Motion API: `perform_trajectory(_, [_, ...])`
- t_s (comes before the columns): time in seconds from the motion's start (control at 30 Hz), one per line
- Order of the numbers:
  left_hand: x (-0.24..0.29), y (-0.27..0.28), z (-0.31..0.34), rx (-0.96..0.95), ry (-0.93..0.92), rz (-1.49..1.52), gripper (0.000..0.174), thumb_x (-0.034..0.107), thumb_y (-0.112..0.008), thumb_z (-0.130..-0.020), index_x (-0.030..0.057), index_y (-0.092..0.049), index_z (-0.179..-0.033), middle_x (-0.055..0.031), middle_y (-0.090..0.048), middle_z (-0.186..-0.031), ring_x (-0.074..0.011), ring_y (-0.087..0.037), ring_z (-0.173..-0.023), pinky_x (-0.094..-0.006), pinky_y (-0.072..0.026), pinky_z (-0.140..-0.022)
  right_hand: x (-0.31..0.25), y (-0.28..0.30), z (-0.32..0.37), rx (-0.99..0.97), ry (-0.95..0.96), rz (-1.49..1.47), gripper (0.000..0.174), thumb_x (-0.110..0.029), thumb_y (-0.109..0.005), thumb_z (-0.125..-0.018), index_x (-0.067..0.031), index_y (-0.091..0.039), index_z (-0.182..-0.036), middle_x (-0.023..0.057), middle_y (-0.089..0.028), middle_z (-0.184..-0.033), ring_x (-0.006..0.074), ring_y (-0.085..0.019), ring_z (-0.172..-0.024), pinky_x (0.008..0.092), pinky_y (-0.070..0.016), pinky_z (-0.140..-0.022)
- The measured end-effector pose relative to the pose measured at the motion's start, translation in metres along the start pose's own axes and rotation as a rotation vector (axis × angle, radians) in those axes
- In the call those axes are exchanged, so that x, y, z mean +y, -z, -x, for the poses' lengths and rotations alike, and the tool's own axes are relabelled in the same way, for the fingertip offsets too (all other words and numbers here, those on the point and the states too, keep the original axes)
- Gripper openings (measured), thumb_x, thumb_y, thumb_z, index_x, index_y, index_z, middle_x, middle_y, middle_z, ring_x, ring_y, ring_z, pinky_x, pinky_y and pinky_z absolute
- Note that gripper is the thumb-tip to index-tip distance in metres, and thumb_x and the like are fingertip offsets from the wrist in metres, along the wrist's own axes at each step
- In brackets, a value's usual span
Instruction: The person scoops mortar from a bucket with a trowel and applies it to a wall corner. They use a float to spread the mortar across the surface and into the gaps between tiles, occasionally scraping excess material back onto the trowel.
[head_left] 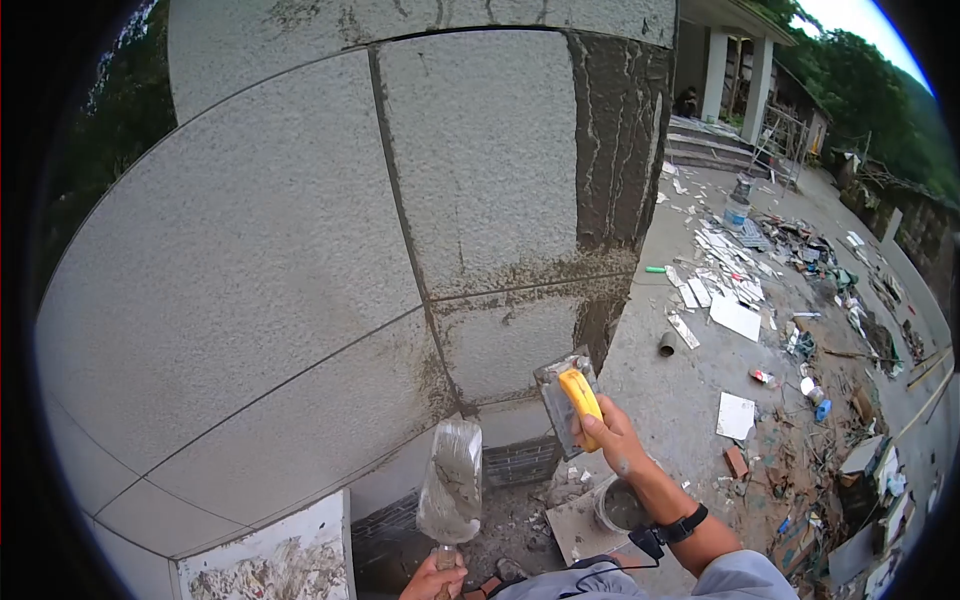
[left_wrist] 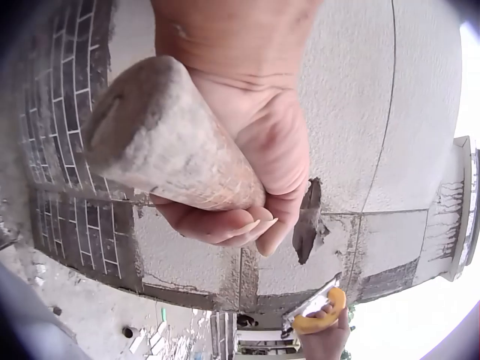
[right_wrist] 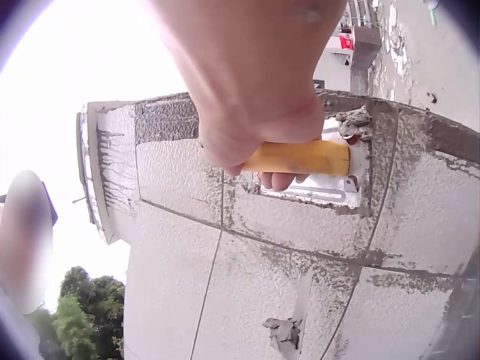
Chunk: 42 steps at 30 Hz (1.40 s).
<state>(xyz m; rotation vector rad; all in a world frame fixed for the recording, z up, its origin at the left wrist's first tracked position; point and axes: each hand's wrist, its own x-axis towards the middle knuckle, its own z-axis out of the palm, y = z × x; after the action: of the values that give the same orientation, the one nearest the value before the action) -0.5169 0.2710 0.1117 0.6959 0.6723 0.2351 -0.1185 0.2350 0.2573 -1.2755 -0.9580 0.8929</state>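
In the head view, my left hand [head_left: 434,578] grips the handle of a trowel [head_left: 450,485], whose long blade carries grey mortar. Close up in the left wrist view, fingers curl around its worn, rounded handle [left_wrist: 180,150]. My right hand [head_left: 612,437] holds a plastering float by its yellow handle [head_left: 581,393]; the flat metal plate [head_left: 556,405] is by the lower right corner of the tiled wall [head_left: 490,150]. Grey mortar clings to the plate's edge in the right wrist view, where the fingers wrap the yellow handle [right_wrist: 300,157]. Dark wet mortar [head_left: 620,130] coats the wall's right edge.
Below my right forearm stands a bucket [head_left: 622,503] beside a board [head_left: 580,528]. White tile pieces [head_left: 735,316], a short pipe [head_left: 667,344], a brick [head_left: 736,461] and rubble litter the ground at right. Steps [head_left: 700,150] and pillars stand farther back.
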Motion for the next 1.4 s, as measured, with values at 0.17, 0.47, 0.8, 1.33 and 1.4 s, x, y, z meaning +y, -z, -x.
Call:
perform_trajectory(0.17, [0.043,-0.064,0.033,0.187,-0.131,-0.182,0.031,0.021,-0.067,-0.086,0.0098,-0.056,-0.113,0.0022,-0.051,-0.065,-0.008,-0.038,-0.042,-0.0228,-0.0313,-0.039,-0.119,-0.047,-0.039,-0.081,0.403,-0.044,0.045,-0.043,-0.056,-0.099,-0.0019,-0.045,-0.113,0.0082,-0.062,-0.082,0.0127,-0.059,-0.07,0.0266,-0.0496,-0.066])
perform_trajectory(0.47, [0.076,-0.088,0.042,0.219,-0.197,-0.21,0.019,0.025,-0.067,-0.088,0.0169,-0.057,-0.102,0.0068,-0.048,-0.066,-0.0048,-0.038,-0.046,-0.0206,-0.0284,-0.043,-0.284,-0.138,-0.14,-0.038,0.819,-0.093,0.037,-0.042,-0.053,-0.101,-0.006,-0.044,-0.098,0.002,-0.053,-0.067,0.0081,-0.051,-0.053,0.023,-0.0425,-0.048])
perform_trajectory(0.8, [0.041,-0.005,-0.046,-0.13,-0.09,-0.119,0.018,0.006,-0.07,-0.085,0.0056,-0.054,-0.092,-0.0018,-0.053,-0.062,-0.012,-0.052,-0.048,-0.0273,-0.0403,-0.045,-0.276,-0.161,-0.149,0.175,0.723,0.009,0.039,-0.043,-0.052,-0.1,-0.0053,-0.046,-0.097,0.0016,-0.052,-0.065,0.0083,-0.048,-0.049,0.0245,-0.0407,-0.045])
perform_trajectory(1.33, [0.064,-0.058,-0.032,-0.162,-0.265,-0.188,0.022,0.013,-0.072,-0.084,0.0054,-0.053,-0.092,0.0005,-0.052,-0.065,-0.0072,-0.05,-0.049,-0.0236,-0.0393,-0.044,-0.167,-0.039,0.057,-0.414,-0.278,0.651,0.04,-0.037,-0.058,-0.098,0.001,-0.064,-0.11,0.0005,-0.056,-0.065,0.007,-0.051,-0.053,0.024,-0.0409,-0.049])
perform_trajectory(1.4, [0.064,-0.061,-0.039,-0.168,-0.242,-0.183,0.022,0.013,-0.071,-0.083,0.0051,-0.053,-0.091,0.0004,-0.052,-0.064,-0.0073,-0.049,-0.048,-0.0235,-0.0389,-0.044,-0.166,-0.047,0.058,-0.457,-0.239,0.758,0.04,-0.038,-0.058,-0.097,-0.0002,-0.064,-0.11,0.0036,-0.059,-0.066,0.0096,-0.054,-0.054,0.0265,-0.0434,-0.051])
